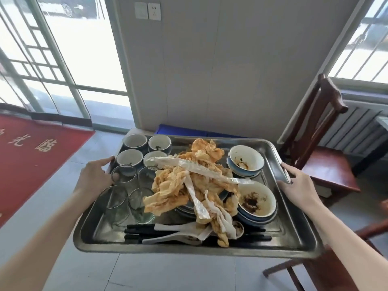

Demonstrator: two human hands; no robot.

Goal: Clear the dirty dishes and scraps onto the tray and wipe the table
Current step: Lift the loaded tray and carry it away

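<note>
A steel tray (298, 238) is held in the air over the floor. My left hand (95, 177) grips its left rim and my right hand (298, 185) grips its right rim. On the tray lie a heap of stained orange napkins and wrappers (189, 185), small cups (134, 141) at the back left, several clear glasses (116, 199) at the left, stacked dirty bowls (257, 201) at the right, black chopsticks (138, 229) and a white spoon (174, 238) at the front.
A dark red wooden chair (323, 156) stands to the right by a radiator (357, 127). Part of another chair (336, 267) shows at bottom right. A red mat (27, 156) lies on the left floor by glass doors. A wall stands ahead, with a blue object (178, 131) at its foot.
</note>
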